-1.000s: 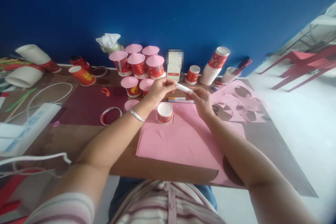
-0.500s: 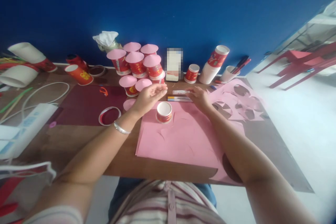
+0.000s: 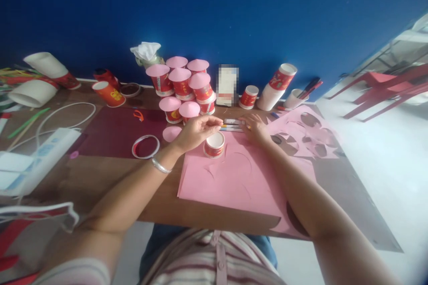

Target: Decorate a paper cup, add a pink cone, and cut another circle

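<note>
My left hand (image 3: 197,131) hovers over a small red paper cup (image 3: 214,144) that stands open side up on a pink paper sheet (image 3: 234,178). Its fingers stretch out and reach the left ends of a few markers (image 3: 231,125) lying side by side at the sheet's far edge; it holds nothing. My right hand (image 3: 256,127) rests on the right ends of the same markers, fingers curled down on one of them. A silver bracelet (image 3: 160,166) is on my left wrist.
Several red cups with pink cone lids (image 3: 182,82) stand against the blue wall. A stack of cups (image 3: 276,87) and a pen holder (image 3: 296,95) sit at the right, with cut-out pink paper (image 3: 307,131) nearby. A tape ring (image 3: 145,146) and dark red sheet (image 3: 113,131) lie at the left.
Both hands held a white marker above the cup a second ago. It was lowered to the table beside the other markers, and both hands now stay at the marker row.
</note>
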Tool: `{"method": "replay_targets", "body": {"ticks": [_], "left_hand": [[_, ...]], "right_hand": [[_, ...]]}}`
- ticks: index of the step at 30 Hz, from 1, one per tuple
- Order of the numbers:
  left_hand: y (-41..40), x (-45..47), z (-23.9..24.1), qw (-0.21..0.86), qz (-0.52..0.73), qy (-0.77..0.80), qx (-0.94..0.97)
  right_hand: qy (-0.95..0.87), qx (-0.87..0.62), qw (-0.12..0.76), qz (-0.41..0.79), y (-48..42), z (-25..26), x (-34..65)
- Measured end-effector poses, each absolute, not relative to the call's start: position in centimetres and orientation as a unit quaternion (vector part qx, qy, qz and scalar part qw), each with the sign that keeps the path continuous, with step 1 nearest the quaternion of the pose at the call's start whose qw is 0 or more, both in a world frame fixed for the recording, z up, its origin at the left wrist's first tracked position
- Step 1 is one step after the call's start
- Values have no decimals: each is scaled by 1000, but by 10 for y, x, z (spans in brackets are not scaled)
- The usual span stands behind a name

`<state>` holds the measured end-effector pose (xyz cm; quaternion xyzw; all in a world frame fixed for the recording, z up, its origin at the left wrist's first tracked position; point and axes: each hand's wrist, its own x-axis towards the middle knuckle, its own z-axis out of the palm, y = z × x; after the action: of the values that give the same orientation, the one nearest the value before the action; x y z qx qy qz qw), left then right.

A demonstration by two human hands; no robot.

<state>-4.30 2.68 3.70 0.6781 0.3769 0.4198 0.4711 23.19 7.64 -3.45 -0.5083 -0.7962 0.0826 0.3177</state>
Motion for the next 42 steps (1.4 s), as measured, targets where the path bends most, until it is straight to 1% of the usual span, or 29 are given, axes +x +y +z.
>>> {"method": "replay_targets", "body": {"ticks": [3, 6, 8, 10, 12, 14, 16, 20, 26, 34, 42], "left_hand": [[17, -52, 44, 390, 449, 392, 702], [12, -69, 50, 223, 508, 437, 708], [14, -83, 52, 117, 530, 466, 699], [18, -93, 50, 57, 529, 484, 695], [22, -100, 46, 27, 526, 492, 693], [25, -102, 41, 12, 522, 499, 692], [25, -102, 35, 4, 520, 501, 691], [23, -102, 27, -3, 534, 487, 691], [20, -104, 23, 3, 529, 481, 699], [18, -104, 21, 33, 523, 488, 698], [19, -105, 18, 49, 506, 503, 699]], "right_hand": [[-800, -505, 316, 70, 70, -31, 232], [-793, -508, 332, 57, 65, -21, 228], [-774, -517, 360, 60, 65, -10, 220], [-751, -522, 395, 83, 69, 4, 206], [-746, -509, 416, 109, 78, 19, 188], [-751, -489, 424, 132, 92, 33, 168], [-760, -482, 414, 135, 107, 43, 149], [-765, -478, 402, 158, 130, 52, 119], [-770, -470, 395, 173, 139, 49, 94], [-741, -470, 429, 215, 150, 40, 90], [-711, -482, 458, 229, 155, 35, 99]]}}
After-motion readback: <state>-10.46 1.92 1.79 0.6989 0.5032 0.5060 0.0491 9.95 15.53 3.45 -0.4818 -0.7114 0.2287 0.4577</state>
